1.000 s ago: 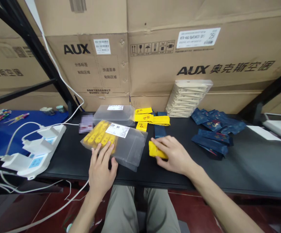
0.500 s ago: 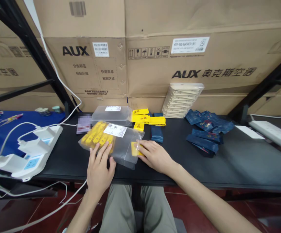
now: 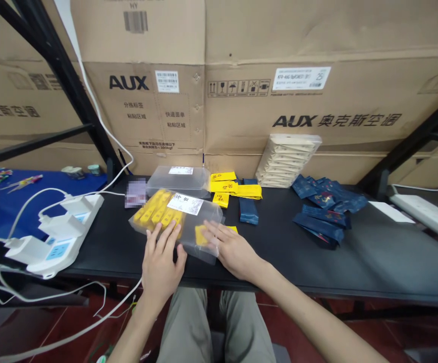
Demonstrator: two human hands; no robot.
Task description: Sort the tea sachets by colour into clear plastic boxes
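A clear frosted plastic bag (image 3: 204, 217) with a white label lies on the black table, a row of yellow packets (image 3: 158, 209) showing through its left half. My left hand (image 3: 164, 259) rests on the bag's near left part, fingers apart and pressing on the film. At the bag's right end my right hand (image 3: 237, 249) has its fingers inside the opening, holding a single yellow packet (image 3: 201, 236). That packet lies partly under the fingers, and its other end shows beyond the hand. The thumb of my right hand is hidden.
Behind lie another frosted bag (image 3: 162, 182), loose yellow packets (image 3: 224, 187) and a dark blue packet (image 3: 248, 210). A wrapped stack of cream packets (image 3: 289, 159) leans on the cardboard. Blue packets (image 3: 323, 196) are piled right; power strips (image 3: 56, 247) and cables flank the table.
My right hand has moved the yellow packet left, deeper into the bag, and its fingers have gone in under the film. My left hand stays on the bag. The view has shifted slightly.
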